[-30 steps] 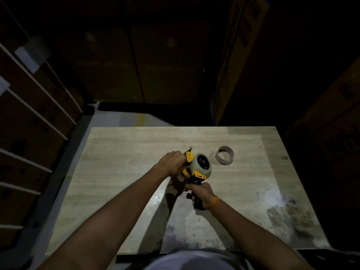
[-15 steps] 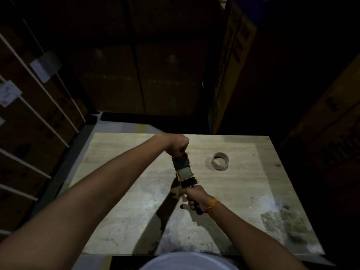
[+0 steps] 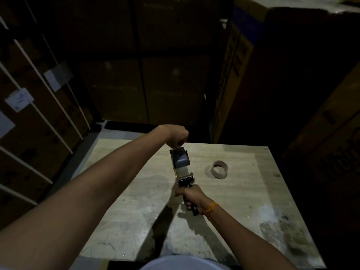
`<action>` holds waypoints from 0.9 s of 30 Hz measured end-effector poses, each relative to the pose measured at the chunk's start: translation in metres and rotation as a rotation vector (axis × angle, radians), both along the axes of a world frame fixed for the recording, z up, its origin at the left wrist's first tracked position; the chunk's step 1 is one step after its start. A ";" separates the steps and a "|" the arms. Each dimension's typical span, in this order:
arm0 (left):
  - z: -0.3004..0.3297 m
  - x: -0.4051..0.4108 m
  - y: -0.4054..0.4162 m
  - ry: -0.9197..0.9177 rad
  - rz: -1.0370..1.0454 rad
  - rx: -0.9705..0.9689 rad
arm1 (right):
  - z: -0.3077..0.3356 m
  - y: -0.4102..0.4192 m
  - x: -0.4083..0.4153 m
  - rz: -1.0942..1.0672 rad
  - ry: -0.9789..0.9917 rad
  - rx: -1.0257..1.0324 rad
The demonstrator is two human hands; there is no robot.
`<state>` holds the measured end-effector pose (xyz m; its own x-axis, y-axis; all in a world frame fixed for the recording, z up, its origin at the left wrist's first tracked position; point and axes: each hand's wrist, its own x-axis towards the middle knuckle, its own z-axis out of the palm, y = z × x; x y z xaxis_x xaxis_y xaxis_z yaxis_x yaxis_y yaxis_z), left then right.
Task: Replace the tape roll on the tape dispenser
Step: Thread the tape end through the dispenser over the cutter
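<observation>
I hold the tape dispenser (image 3: 185,179) above the middle of the wooden table (image 3: 243,201). My right hand (image 3: 191,197) grips its black handle from below. A roll of tape (image 3: 180,159) sits on the dispenser, seen edge-on, with a pale strip running down to the front plate. My left hand (image 3: 178,138) is closed just above the roll, pinching at its top; what it pinches is too dark to make out. An empty cardboard tape core (image 3: 219,168) lies flat on the table to the right of the dispenser.
Tall stacks of cardboard boxes (image 3: 292,84) stand behind and to the right of the table. Strapped cartons with white labels (image 3: 29,98) fill the left side. The tabletop has a stained patch (image 3: 288,232) at the near right.
The dispenser turned from showing the roll's side to standing edge-on. My left hand rose from the dispenser's front to above the roll. The view tilted upward.
</observation>
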<state>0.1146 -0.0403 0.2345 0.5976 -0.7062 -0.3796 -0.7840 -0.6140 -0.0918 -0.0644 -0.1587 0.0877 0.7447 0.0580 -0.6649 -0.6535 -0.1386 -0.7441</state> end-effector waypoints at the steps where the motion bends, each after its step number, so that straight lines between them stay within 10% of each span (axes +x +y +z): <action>1: 0.000 0.000 -0.001 -0.006 0.005 0.003 | 0.000 0.001 0.000 -0.008 -0.007 -0.006; 27: -0.014 0.047 0.029 0.488 0.446 -0.381 | 0.025 -0.010 -0.002 0.078 -0.195 0.269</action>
